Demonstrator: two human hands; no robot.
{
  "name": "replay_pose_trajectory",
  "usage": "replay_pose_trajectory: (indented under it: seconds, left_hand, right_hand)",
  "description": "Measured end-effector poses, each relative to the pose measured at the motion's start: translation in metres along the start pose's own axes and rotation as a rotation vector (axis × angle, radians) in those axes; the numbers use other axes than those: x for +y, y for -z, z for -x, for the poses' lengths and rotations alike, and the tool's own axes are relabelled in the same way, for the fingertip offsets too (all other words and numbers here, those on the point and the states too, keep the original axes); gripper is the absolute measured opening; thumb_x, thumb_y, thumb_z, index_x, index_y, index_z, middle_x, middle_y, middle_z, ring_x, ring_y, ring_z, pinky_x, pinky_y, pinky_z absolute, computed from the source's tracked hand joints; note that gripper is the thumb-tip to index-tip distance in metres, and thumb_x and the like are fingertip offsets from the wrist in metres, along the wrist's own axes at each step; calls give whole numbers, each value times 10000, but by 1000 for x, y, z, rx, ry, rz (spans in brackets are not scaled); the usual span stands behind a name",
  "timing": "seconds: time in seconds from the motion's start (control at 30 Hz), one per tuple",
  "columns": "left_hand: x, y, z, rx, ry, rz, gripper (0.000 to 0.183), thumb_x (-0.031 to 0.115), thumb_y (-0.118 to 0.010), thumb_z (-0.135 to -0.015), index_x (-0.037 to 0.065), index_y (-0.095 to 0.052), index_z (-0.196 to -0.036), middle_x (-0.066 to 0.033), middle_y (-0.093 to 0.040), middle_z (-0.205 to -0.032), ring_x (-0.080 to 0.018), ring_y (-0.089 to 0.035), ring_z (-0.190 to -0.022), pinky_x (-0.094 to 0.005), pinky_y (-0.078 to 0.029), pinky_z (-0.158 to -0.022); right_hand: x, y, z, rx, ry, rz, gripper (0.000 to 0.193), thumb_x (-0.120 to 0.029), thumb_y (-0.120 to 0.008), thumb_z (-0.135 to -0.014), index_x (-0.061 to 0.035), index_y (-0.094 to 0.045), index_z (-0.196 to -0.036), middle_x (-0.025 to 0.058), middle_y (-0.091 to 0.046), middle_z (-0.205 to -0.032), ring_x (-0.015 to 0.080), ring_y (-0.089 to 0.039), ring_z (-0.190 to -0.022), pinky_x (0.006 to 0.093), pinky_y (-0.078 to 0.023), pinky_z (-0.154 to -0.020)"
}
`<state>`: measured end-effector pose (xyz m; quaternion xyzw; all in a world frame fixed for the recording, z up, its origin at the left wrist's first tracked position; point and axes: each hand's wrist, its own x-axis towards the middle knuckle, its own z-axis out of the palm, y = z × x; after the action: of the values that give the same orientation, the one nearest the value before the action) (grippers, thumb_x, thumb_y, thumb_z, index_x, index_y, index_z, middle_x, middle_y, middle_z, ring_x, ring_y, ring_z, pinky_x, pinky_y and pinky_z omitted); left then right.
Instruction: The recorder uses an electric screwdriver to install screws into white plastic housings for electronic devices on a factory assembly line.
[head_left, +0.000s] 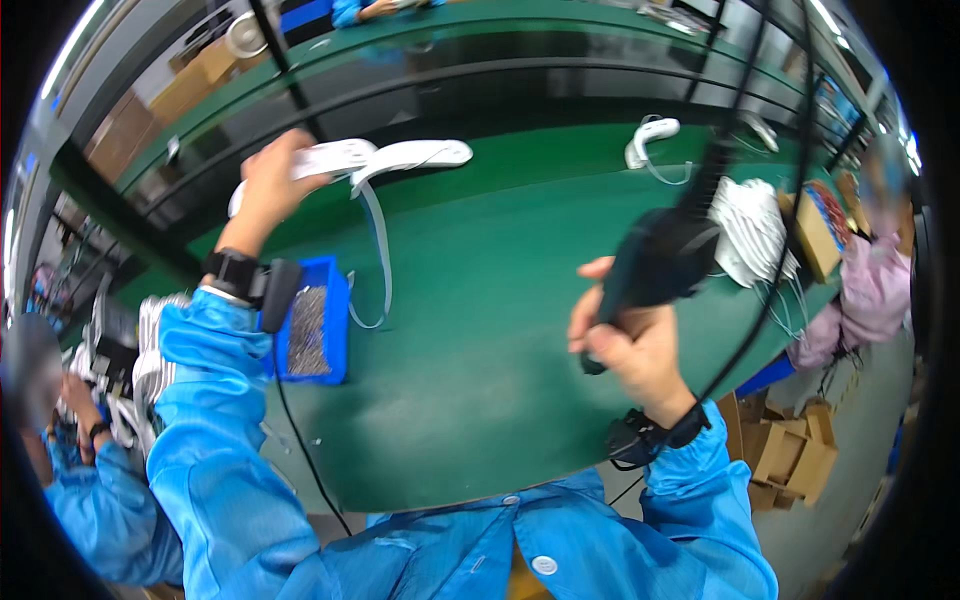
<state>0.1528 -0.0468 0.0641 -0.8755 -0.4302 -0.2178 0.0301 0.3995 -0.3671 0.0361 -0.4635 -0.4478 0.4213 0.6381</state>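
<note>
My left hand (272, 190) is at the far left of the bench, its fingers closed on a white curved plastic housing (338, 157). Against it lies another white curved housing (425, 154), and a pale flat cable (384, 262) trails down from there onto the bench. Over the right half, my right hand (640, 350) grips a black power tool (655, 262) that looks like an electric screwdriver. The tool is motion-blurred and hangs from a dark cord; its tip points down and left.
Beside my left forearm stands a blue bin (338, 330) of small metal pieces. White housings (652, 138) lie at the back right, near a white stack (750, 230). Black cables (790, 240) hang down at right. Co-workers sit on both sides. Cardboard boxes (790, 450) stand lower right.
</note>
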Motion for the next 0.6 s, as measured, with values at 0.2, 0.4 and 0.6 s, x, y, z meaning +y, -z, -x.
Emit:
replay_pose_trajectory:
  seconds: [0.2,0.4,0.6]
  left_hand:
    - [6,13,29,146,-193,105,522,110,-707,-691,5,-493,-1155,-177,-540,-1158,-365,-504,-1096,-385,-399,-923]
    - [43,22,118,114,-50,93,150,-17,-626,-703,-17,-526,-815,-167,-545,-751,-345,-558,-697,-399,-445,-643]
    - [39,-13,155,-192,88,27,71,1,-576,-730,-16,-568,-799,-184,-597,-834,-382,-580,-802,-449,-470,-695]
  right_hand:
    - [13,57,-45,-144,308,95,720,-489,-594,-821,27,-399,-1283,95,-580,-1056,175,-566,-926,300,-446,-794]
    - [14,263,-126,628,-3,1635,658,-404,-704,-715,-1,-509,-1197,209,-573,-1081,310,-562,-997,389,-464,-833]
    - [13,286,-138,164,-570,1909,619,-424,-749,-620,-146,-580,-1147,169,-600,-1063,328,-546,-1050,384,-463,-856]
